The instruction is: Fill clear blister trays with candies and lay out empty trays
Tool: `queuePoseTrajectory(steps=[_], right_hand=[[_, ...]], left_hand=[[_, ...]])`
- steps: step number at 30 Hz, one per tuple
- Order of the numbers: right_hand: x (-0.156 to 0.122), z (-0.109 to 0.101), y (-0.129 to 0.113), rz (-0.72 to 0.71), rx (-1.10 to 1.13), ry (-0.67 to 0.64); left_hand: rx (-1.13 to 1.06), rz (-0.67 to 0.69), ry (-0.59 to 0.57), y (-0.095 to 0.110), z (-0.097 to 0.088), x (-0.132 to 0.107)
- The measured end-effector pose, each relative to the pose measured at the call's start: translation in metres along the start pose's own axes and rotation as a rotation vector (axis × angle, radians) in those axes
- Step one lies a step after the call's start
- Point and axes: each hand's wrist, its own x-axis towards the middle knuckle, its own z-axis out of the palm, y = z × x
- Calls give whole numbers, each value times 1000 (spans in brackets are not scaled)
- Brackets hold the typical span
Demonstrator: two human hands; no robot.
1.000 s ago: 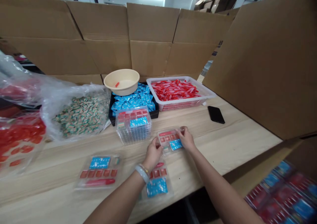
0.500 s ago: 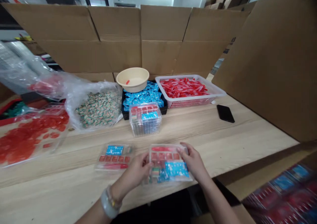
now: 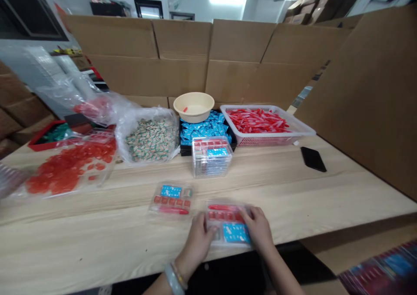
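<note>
**Both hands grip a filled clear tray on the table**

The person's left hand (image 3: 197,247) and right hand (image 3: 257,230) hold a clear plastic tray (image 3: 228,225) from either side.

The wooden table (image 3: 97,238) runs across the view, and everything on it is placed here by the stack of clear trays (image 3: 211,157). Cardboard flaps (image 3: 208,69) stand upright behind the stack. To its left lie a plastic bag of red pieces (image 3: 65,169) and, nearer, a plastic bag of green-and-cream packets (image 3: 148,138). To its right sits a white basket of red sticks (image 3: 267,130), with a black phone (image 3: 313,159) further right. Directly behind it is a black tray of blue sachets (image 3: 203,127), and a beige bowl (image 3: 193,106) stands at that tray's back edge.

In front of the stack lies a second filled tray (image 3: 171,199), just left of the held one. The held tray sits on the table nearest the front edge, in front of the stack and slightly right of it. The fingers of both hands close on its side edges, leaving its red strip, red squares and blue sachet showing between them. A pale bangle (image 3: 172,284) circles the left wrist.
</note>
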Motion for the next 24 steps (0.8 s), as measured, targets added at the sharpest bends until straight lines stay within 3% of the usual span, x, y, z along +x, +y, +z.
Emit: queuePoseTrajectory(steps=[2, 4, 8, 11, 14, 17, 19, 21, 24], right_hand=[[-6, 5, 7, 39, 210, 24], [-14, 10, 8, 94, 383, 37], [-30, 20, -17, 276, 632, -47], [-34, 25, -43, 350, 725, -119], [-27, 23, -56, 336, 781, -103], [-13, 14, -53, 301, 784, -40], [-4, 8, -48, 267, 697, -16], [2, 7, -44, 242, 613, -17], [8, 13, -41, 234, 582, -33]], left_hand=[[-49, 13, 42, -2, 4, -11], [-146, 8, 0, -1, 4, -22], [-183, 50, -51, 5, -12, -36], [-212, 53, -62, 5, -36, -34], [-180, 51, -34, -4, -79, -21], [17, 59, 281, -19, -133, -2], [269, 36, 385, -26, -161, 9], [524, 123, 312, -26, -173, 19], [781, 284, 60, -16, -173, 35]])
